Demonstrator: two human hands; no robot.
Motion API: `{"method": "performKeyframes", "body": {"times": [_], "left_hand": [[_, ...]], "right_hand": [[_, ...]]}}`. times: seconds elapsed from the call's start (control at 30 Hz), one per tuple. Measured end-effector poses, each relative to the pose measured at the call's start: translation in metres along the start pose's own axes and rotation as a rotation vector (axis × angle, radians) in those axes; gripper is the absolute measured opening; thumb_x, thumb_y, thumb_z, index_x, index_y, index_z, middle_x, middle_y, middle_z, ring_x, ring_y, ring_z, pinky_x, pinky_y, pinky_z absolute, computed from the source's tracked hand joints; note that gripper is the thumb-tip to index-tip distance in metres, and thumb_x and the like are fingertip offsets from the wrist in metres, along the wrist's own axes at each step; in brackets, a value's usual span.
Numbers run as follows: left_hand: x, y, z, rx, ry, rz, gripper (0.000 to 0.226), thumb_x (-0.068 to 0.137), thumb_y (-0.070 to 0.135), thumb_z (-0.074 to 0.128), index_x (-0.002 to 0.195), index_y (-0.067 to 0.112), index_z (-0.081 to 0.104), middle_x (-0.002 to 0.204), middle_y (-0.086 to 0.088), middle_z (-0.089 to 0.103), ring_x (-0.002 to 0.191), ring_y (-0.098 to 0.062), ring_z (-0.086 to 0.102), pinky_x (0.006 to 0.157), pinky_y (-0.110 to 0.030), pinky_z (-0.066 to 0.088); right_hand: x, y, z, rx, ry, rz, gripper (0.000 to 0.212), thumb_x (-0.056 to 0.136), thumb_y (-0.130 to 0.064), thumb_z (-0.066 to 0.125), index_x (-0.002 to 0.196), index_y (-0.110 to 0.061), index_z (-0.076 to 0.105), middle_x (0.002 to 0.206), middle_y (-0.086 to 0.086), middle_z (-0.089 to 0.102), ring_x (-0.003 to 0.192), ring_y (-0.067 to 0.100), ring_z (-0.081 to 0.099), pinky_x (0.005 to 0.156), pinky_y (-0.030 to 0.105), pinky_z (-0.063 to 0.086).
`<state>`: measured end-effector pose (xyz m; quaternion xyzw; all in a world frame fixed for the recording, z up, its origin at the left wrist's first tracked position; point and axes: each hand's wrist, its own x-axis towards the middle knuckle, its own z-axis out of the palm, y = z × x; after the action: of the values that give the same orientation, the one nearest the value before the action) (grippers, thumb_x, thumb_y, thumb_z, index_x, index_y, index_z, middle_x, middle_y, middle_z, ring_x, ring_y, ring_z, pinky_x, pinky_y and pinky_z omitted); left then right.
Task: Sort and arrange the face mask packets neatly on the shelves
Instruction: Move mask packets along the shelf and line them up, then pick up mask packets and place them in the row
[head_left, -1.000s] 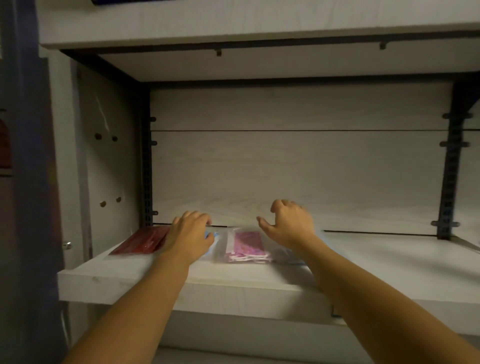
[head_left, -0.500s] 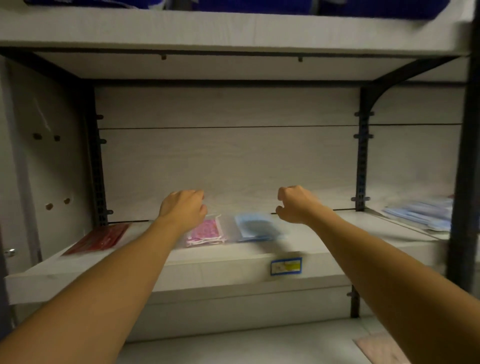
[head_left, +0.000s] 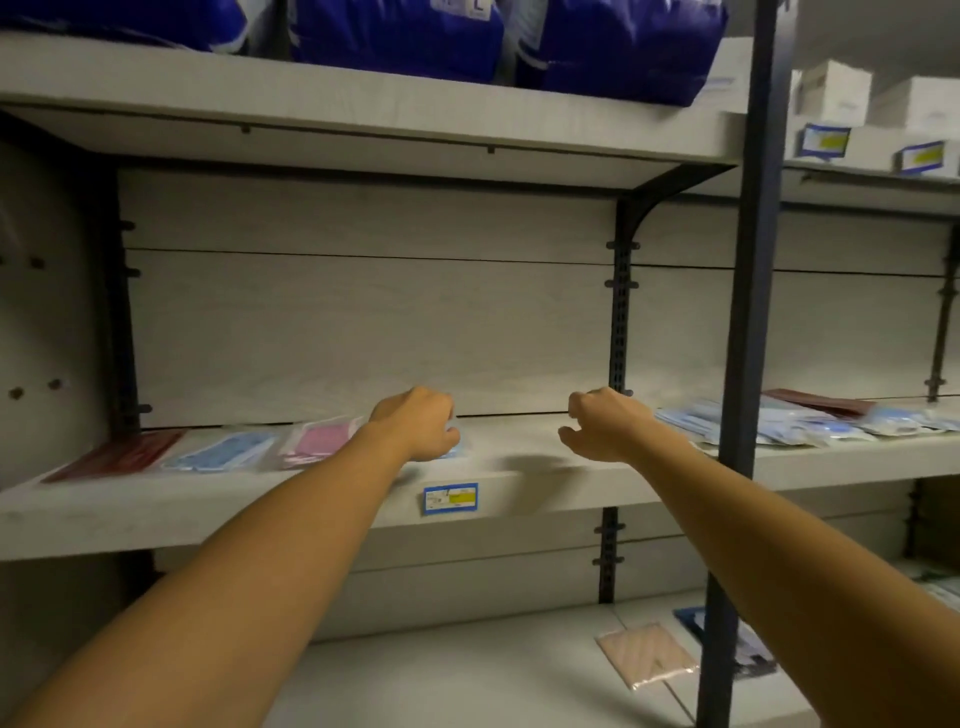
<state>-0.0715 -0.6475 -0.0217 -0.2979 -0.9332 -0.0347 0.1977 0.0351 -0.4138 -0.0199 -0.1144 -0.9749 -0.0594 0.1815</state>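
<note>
My left hand (head_left: 421, 423) rested curled on a blue packet (head_left: 457, 448), which closed a row with pink (head_left: 323, 439), blue, red to its left. Right hand (head_left: 602, 423) hung loosely curled, holding nothing; the unsorted pile (head_left: 810, 423) lay to its right. Squaring edges before fetching more seemed wise.

The shelf (head_left: 519, 470) under the hands was pale grey with a faint wood grain, as was the back panel (head_left: 363, 322). Left of the left hand (head_left: 418, 423) lay a pink packet (head_left: 322, 439), then a light blue packet (head_left: 221, 451), then a dark red packet (head_left: 117, 457) farthest left. Below the hands, the shelf-edge label (head_left: 450, 498) was white and yellow with a blue border. The upright post (head_left: 748, 312) right of the right hand (head_left: 605, 426) was dark grey. Beyond it lay a heap of light blue packets (head_left: 810, 423) and one dark red packet. Above the hands sat deep blue bags (head_left: 618, 47). Below the right hand lay a beige packet (head_left: 647, 660).
</note>
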Motion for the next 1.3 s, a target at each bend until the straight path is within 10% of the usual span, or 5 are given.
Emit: {"method": "performKeyframes", "body": {"times": [0.3,1.3], "left_hand": [[-0.023,0.092,-0.005,0.064,-0.026,-0.016,0.016,0.091,0.028,0.052,0.1,0.02,0.063,0.114,-0.008,0.067,0.099,-0.031,0.065,0.082,-0.036,0.053],[0.029,0.403,0.013,-0.117,-0.054,0.209,0.027,0.095,0.021,0.051,0.119,0.013,0.061,0.116,-0.009,0.057,0.097,-0.031,0.061,0.082,-0.039,0.054]], "right_hand": [[-0.066,0.078,0.0,0.03,-0.003,-0.003,0.03,0.095,-0.032,0.058,0.117,-0.012,0.056,0.11,0.01,0.062,0.09,0.026,0.063,0.081,0.041,0.058],[-0.149,0.345,0.008,-0.042,-0.09,0.186,0.031,0.092,-0.031,0.062,0.117,-0.013,0.059,0.108,0.006,0.061,0.093,0.023,0.06,0.083,0.037,0.057]]}}
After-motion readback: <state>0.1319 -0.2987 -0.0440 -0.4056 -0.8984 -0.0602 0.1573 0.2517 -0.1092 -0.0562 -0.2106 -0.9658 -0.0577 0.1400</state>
